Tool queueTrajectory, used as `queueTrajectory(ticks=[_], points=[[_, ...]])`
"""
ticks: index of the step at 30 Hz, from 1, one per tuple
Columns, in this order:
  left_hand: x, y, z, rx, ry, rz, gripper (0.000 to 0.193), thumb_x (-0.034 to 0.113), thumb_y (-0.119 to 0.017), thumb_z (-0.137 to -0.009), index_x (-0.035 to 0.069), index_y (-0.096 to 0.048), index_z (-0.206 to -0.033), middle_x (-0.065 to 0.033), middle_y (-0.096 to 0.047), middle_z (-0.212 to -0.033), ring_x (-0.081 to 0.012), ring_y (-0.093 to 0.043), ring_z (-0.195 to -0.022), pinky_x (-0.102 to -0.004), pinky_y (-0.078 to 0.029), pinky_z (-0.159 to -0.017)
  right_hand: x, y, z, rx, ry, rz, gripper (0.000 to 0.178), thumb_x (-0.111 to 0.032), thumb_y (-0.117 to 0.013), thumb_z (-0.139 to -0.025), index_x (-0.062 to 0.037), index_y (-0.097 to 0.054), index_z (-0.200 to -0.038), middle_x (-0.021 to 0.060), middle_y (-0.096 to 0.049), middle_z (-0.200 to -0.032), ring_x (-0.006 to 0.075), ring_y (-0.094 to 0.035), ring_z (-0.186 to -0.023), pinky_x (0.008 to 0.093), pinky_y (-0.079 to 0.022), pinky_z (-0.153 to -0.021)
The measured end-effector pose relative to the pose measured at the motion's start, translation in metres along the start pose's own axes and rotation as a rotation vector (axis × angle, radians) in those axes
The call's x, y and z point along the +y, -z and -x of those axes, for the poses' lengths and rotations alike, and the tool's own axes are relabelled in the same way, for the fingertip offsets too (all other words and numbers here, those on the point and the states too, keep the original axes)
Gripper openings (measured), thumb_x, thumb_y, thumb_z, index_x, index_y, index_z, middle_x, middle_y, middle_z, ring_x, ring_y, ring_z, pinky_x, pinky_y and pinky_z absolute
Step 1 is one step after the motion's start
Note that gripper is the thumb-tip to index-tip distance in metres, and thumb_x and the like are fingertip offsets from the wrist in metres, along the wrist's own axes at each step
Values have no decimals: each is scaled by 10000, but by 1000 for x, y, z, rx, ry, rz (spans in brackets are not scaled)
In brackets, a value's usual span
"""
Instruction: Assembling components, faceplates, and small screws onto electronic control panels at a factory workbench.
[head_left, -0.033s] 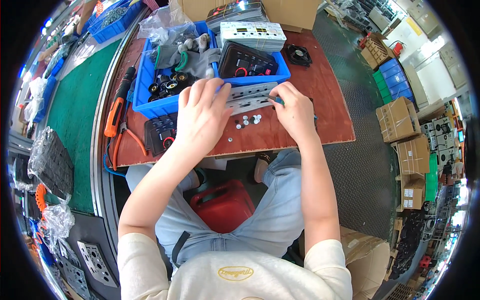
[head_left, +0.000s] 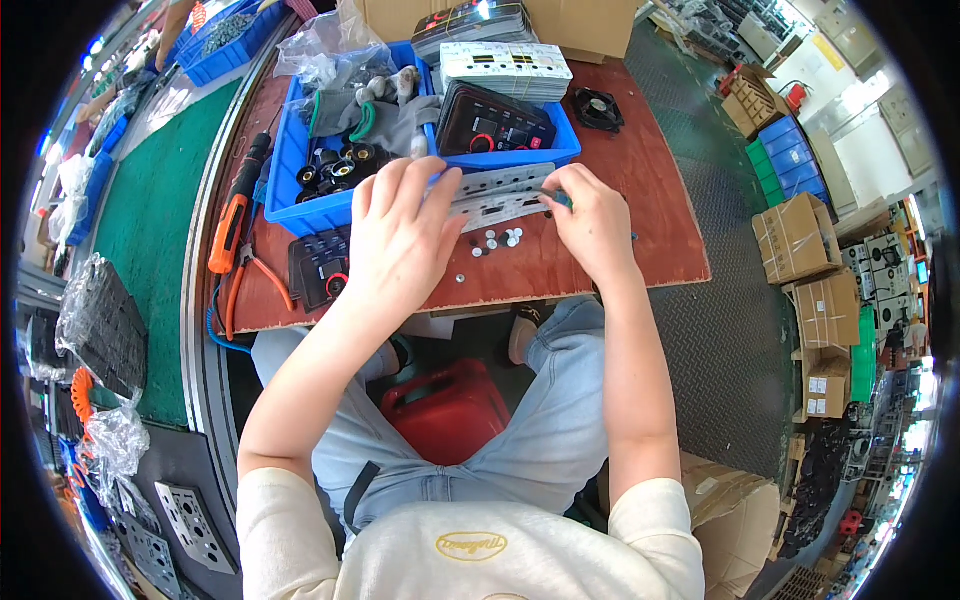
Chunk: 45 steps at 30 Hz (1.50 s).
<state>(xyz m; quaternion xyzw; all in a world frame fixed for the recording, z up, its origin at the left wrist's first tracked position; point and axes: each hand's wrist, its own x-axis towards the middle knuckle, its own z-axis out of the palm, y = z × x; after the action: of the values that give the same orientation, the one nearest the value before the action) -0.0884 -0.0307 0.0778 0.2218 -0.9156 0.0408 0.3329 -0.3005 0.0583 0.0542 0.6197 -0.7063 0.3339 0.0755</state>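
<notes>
Tilted above the table is a thin light panel [head_left: 503,205] with dark cutouts, held at both ends. My left hand [head_left: 403,225] is closed on its left end, the thumb out of sight. At the other end my right hand [head_left: 588,215] pinches it between thumb and fingers; a small greenish bit [head_left: 562,199] shows by the fingertips. Just below lie several small white and dark round caps [head_left: 497,241]. A black panel with red rings [head_left: 322,272] rests left of my left hand, partly hidden by it.
Behind my hands stands a blue bin [head_left: 312,212] with black knobs [head_left: 345,170], gloves [head_left: 385,118] and a black panel unit [head_left: 495,125]. Stacked white panels [head_left: 505,70] sit at its back. Orange-handled pliers [head_left: 262,280] and an orange power screwdriver [head_left: 230,232] lie left; a black fan [head_left: 597,110] lies right.
My left hand has shifted very slightly left, and the panel has tilted a little between my hands. Everything else looks the same.
</notes>
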Motion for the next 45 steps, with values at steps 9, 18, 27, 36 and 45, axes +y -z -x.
queueTrajectory(ticks=[9, 18, 27, 36, 45], points=[[9, -11, 1, -29, -96, 205, 358, 113, -691, -759, 52, -595, -1099, -70, -596, -1114, -259, -524, -1076, -393, -394, -918, -4, -5, -1, -57, -30, 20, 192, 14, -644, -742, -58, -539, -886, 112, -638, -868, 341, -630, -782, 423, -488, -645], [10, -12, -11, -84, 15, 274, 579, 254, -698, -802, -14, -483, -1268, -147, -606, -1132, -297, -531, -1102, -421, -378, -945, -7, 34, 11, -33, -170, -13, 147, -36, -669, -758, -39, -572, -868, 124, -663, -825, 306, -649, -733, 392, -492, -632], [41, 14, 33, 167, -29, 180, 553, -21, -657, -743, -8, -466, -1261, -242, -297, -1458, -425, -301, -1341, -472, -281, -1087, -15, 52, 16, -240, -611, -821, 143, -90, -718, -773, 0, -628, -838, 56, -668, -781, 108, -600, -713, 277, -469, -696], [48, 1, 50, 14, 699, 2057, 846, 272, -760, -777, -17, -278, -1409, -116, -506, -1301, -234, -496, -1210, -378, -366, -1034, -57, 24, 29, -537, -818, -1406, 140, -84, -714, -789, -73, -599, -868, -29, -590, -751, -12, -372, -489, 166, -211, -420], [40, 4, 55, -118, 471, 397, 845, 177, -826, -613, 37, -392, -1323, -140, -505, -1082, -289, -541, -1027, -378, -440, -862, -50, 31, 39, -454, -667, -1357, 335, -184, -649, -897, 13, -598, -1163, 55, -688, -890, -29, -385, -494, 171, -257, -398]])
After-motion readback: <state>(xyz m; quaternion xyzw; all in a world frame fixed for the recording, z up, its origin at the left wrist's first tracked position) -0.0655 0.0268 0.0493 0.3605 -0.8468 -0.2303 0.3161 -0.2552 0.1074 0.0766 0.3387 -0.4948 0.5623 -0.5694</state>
